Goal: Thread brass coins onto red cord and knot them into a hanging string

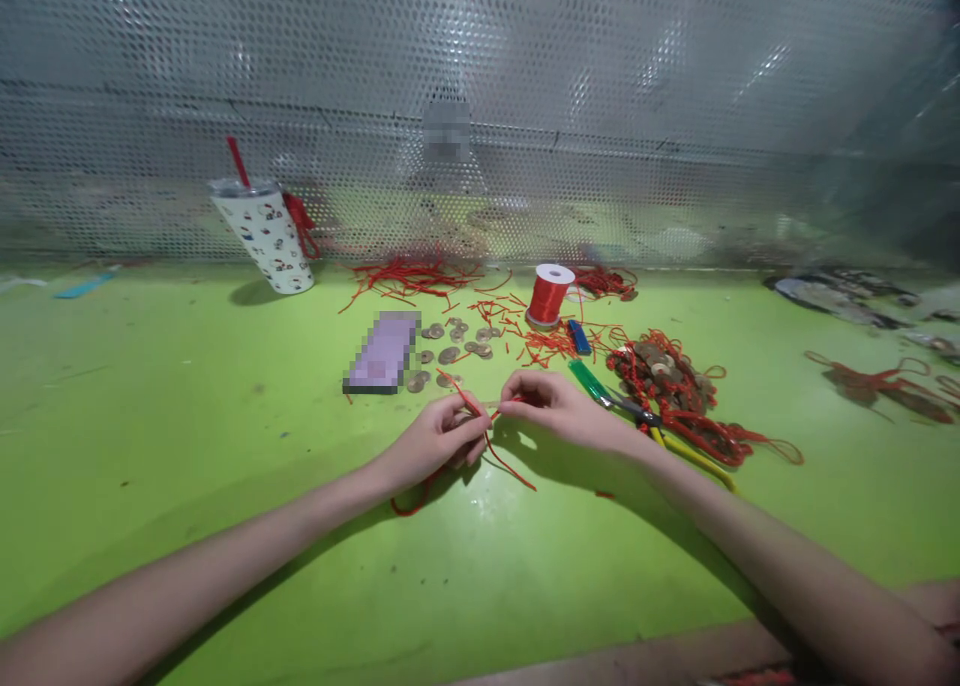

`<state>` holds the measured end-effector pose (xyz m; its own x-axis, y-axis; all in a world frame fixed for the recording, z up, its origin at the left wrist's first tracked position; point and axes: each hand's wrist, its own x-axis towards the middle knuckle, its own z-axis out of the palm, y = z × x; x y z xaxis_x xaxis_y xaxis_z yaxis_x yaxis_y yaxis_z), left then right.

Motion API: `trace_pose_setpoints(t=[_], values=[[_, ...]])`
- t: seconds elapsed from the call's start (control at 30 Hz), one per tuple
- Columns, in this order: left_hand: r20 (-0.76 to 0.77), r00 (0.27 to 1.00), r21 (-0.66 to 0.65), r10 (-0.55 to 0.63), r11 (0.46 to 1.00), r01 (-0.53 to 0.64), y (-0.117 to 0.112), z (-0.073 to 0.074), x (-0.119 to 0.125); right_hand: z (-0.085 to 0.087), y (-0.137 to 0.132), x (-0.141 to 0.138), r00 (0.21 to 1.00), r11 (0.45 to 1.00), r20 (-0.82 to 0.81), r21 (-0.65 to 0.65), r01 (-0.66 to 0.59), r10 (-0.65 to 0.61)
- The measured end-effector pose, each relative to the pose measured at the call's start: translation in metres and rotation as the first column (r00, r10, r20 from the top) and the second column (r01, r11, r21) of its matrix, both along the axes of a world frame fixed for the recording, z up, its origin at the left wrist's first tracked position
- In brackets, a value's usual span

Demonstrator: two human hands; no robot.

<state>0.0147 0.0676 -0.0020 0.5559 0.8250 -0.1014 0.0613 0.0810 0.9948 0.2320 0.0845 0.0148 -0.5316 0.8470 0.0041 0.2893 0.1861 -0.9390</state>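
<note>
Both of my hands meet over the middle of the green table (187, 416). My left hand (439, 444) pinches a thin red cord (510, 466) whose loose ends trail down onto the table below the hands. My right hand (559, 411) is closed in a pinch on the same cord, just right of the left. Whether a coin sits between the fingers I cannot tell. Several brass coins (450, 351) lie just beyond the hands.
A red thread spool (549, 294), a blue lighter (579, 337), a green lighter (589, 379), yellow-handled scissors (694, 454), a heap of coins knotted on red cord (675, 386), cord scraps (409, 278), a patterned cup with straw (268, 236), a blurred purple phone (384, 353). A perforated metal screen (480, 86) stands behind.
</note>
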Motion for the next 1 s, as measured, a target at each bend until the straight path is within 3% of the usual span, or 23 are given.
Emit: trace_pose_setpoints(t=[0.37, 0.5, 0.67, 0.73, 0.83, 1.0], values=[[0.007, 0.997, 0.038, 0.083, 0.996, -0.083, -0.002, 0.0, 0.001, 0.014, 0.026, 0.028, 0.97, 0.966, 0.241, 0.241, -0.093, 0.033], [-0.009, 0.997, 0.059, 0.083, 0.995, -0.082, -0.003, 0.001, 0.001, 0.016, 0.036, 0.041, 0.928, 0.908, 0.372, 0.399, -0.13, -0.031], [-0.013, 0.997, 0.056, 0.077, 0.996, -0.076, -0.004, 0.002, 0.002, 0.017, 0.033, 0.029, 0.89, 0.779, 0.395, 0.622, -0.079, -0.225], [-0.014, 0.996, 0.051, 0.083, 0.995, -0.082, -0.004, 0.002, 0.002, 0.017, 0.026, 0.017, 0.914, 0.815, 0.366, 0.576, -0.073, -0.177], [-0.002, 0.996, 0.044, 0.088, 0.995, -0.088, -0.004, 0.0, 0.003, 0.016, 0.016, -0.002, 0.947, 0.924, 0.32, 0.357, -0.138, 0.018], [0.038, 0.996, 0.032, 0.078, 0.996, -0.08, -0.003, -0.005, 0.002, 0.006, 0.012, -0.018, 0.958, 0.955, 0.244, 0.216, -0.204, 0.149]])
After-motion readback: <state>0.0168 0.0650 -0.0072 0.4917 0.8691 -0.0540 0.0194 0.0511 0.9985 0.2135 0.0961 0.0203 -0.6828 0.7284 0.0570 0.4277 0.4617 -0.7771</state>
